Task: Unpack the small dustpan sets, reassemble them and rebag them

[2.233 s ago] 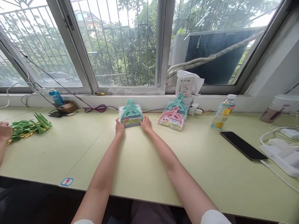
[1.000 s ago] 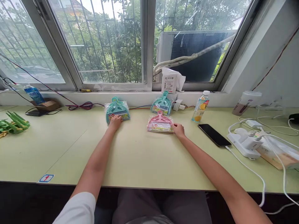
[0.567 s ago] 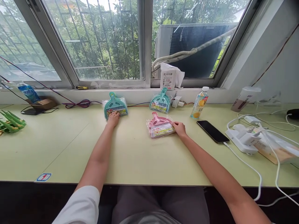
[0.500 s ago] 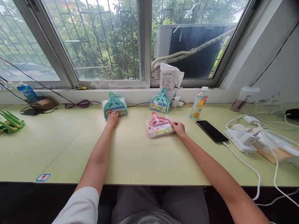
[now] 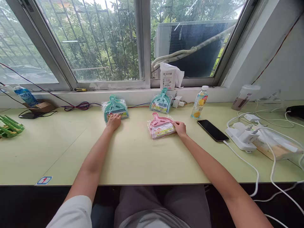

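Both hands reach forward, touching the teal (image 5: pixel 115 109) and pink dustpans (image 5: pixel 161 126).

Left hand (image 5: pixel 114 122) palm-down, right hand (image 5: pixel 180 128) pinching, arms (image 5: pixel 95 158) outstretched.

The pink dustpan set (image 5: pixel 161 126) lay with the right hand (image 5: pixel 180 128) at its right edge; left of it, the left hand (image 5: pixel 114 122) touched a teal set (image 5: pixel 115 109).
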### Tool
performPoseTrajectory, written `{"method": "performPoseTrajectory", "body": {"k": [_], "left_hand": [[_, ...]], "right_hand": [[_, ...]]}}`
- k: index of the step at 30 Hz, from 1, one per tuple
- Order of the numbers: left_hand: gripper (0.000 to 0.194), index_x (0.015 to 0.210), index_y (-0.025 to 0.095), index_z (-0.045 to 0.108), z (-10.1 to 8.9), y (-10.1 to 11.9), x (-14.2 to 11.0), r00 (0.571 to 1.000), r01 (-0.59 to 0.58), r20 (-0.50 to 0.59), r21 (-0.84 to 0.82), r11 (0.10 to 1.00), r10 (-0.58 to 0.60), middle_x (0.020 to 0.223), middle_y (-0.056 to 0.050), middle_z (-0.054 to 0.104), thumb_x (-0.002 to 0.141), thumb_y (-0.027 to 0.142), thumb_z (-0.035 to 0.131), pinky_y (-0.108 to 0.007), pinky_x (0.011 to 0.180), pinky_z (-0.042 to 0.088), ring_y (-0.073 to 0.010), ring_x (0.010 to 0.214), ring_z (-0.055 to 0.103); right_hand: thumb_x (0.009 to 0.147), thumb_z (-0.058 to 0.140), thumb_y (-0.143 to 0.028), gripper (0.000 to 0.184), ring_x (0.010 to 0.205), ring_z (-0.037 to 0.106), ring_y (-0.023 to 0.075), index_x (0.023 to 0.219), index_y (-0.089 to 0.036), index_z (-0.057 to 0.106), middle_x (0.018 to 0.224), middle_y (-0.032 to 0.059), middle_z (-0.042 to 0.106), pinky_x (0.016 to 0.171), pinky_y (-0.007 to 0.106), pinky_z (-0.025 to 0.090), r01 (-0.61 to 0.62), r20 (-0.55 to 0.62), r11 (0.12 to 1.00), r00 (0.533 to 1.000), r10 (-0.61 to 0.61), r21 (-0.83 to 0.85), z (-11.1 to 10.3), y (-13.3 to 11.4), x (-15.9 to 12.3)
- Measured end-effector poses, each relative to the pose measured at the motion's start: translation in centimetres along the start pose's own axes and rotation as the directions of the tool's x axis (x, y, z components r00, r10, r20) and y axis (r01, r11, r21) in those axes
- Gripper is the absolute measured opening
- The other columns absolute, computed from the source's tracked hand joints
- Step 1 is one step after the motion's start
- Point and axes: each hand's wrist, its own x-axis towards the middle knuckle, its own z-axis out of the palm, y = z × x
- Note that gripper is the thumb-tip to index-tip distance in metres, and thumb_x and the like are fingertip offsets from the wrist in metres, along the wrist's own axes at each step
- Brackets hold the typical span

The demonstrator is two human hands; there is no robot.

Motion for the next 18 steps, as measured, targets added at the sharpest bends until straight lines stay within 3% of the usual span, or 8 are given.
{"method": "performPoseTrajectory", "body": {"k": [7, 9, 11, 13, 14, 15, 16, 18], "left_hand": [[0.031, 0.096, 0.015, 0.063, -2.1, 1.5, -0.1, 0.994, -0.105, -0.037, -0.091, 0.990, 0.102, 0.107, -0.021, 0.059, 0.089, 0.021, 0.033, -0.047, 0.092, 0.036, -0.0340, 0.110, 0.050], [0.031, 0.100, 0.016, 0.061, -3.4, 3.5, 0.0, 0.991, -0.059, -0.128, -0.183, 0.981, 0.036, 0.114, -0.019, 0.057, 0.091, 0.025, 0.033, -0.047, 0.095, 0.035, -0.0332, 0.114, 0.049], [0.033, 0.105, 0.017, 0.059, -4.9, 6.4, 0.3, 0.969, 0.047, -0.207, -0.385, 0.922, -0.135, 0.121, -0.018, 0.056, 0.093, 0.033, 0.034, -0.045, 0.097, 0.036, -0.0317, 0.118, 0.049], [0.041, 0.107, 0.016, 0.059, -6.4, 9.8, 0.6, 0.959, 0.141, -0.084, -0.691, 0.709, -0.272, 0.113, -0.016, 0.061, 0.093, 0.045, 0.034, -0.041, 0.090, 0.043, -0.0287, 0.109, 0.056], [0.048, 0.105, 0.015, 0.060, -7.1, 11.5, 0.6, 0.974, 0.187, 0.085, -0.823, 0.536, -0.208, 0.103, -0.015, 0.065, 0.092, 0.053, 0.033, -0.038, 0.082, 0.047, -0.0269, 0.098, 0.061], [0.055, 0.107, 0.015, 0.061, -7.7, 13.0, 0.6, 0.971, 0.233, 0.235, -0.908, 0.350, -0.037, 0.099, -0.015, 0.067, 0.090, 0.060, 0.032, -0.036, 0.075, 0.049, -0.0257, 0.090, 0.064], [0.058, 0.108, 0.016, 0.062, -8.2, 14.4, 0.6, 0.936, 0.292, 0.324, -0.934, 0.208, 0.139, 0.097, -0.014, 0.068, 0.086, 0.064, 0.037, -0.035, 0.072, 0.050, -0.0249, 0.086, 0.066], [0.057, 0.108, 0.016, 0.063, -8.5, 16.4, 0.2, 0.865, 0.368, 0.354, -0.929, 0.031, 0.356, 0.097, -0.013, 0.070, 0.080, 0.064, 0.052, -0.032, 0.068, 0.052, -0.0233, 0.081, 0.067]], "right_hand": [[0.075, 0.057, -0.043, 0.032, 0.063, 0.049, 0.0163, 0.068, -0.014, 0.069, 0.071, 0.0089, 0.069, 0.056, 0.026, 0.035, -0.010, -0.160, 0.986, 0.986, 0.037, 0.166, -0.8, -0.5, -0.4], [0.076, 0.055, -0.047, 0.036, 0.062, 0.048, 0.0155, 0.067, -0.014, 0.068, 0.066, 0.0069, 0.066, 0.055, 0.025, 0.035, 0.026, -0.190, 0.980, 0.982, 0.013, 0.199, -0.8, -0.7, -0.5], [0.077, 0.053, -0.052, 0.042, 0.062, 0.049, 0.0152, 0.070, -0.013, 0.068, 0.067, 0.0061, 0.065, 0.055, 0.025, 0.036, 0.050, -0.217, 0.966, 0.976, 0.007, 0.252, -0.7, -1.1, -0.7], [0.077, 0.050, -0.057, 0.049, 0.063, 0.050, 0.0156, 0.077, -0.012, 0.069, 0.070, 0.0066, 0.066, 0.056, 0.025, 0.038, 0.065, -0.227, 0.951, 0.974, 0.006, 0.303, -0.6, -1.5, -1.0], [0.078, 0.048, -0.059, 0.052, 0.065, 0.051, 0.0159, 0.081, -0.011, 0.070, 0.072, 0.0070, 0.066, 0.056, 0.025, 0.039, 0.075, -0.225, 0.943, 0.974, 0.000, 0.323, -0.5, -1.8, -1.2], [0.079, 0.047, -0.060, 0.054, 0.066, 0.052, 0.0161, 0.084, -0.011, 0.070, 0.074, 0.0073, 0.067, 0.057, 0.025, 0.039, 0.090, -0.218, 0.937, 0.976, -0.015, 0.336, -0.4, -2.0, -1.4], [0.080, 0.045, -0.060, 0.056, 0.066, 0.052, 0.0163, 0.087, -0.011, 0.069, 0.076, 0.0076, 0.067, 0.057, 0.025, 0.039, 0.105, -0.205, 0.935, 0.978, -0.036, 0.340, -0.4, -2.2, -1.6], [0.082, 0.043, -0.060, 0.057, 0.069, 0.053, 0.0169, 0.090, -0.010, 0.068, 0.079, 0.0083, 0.067, 0.059, 0.025, 0.040, 0.133, -0.156, 0.939, 0.984, -0.087, 0.317, -0.3, -2.6, -2.0]]}}
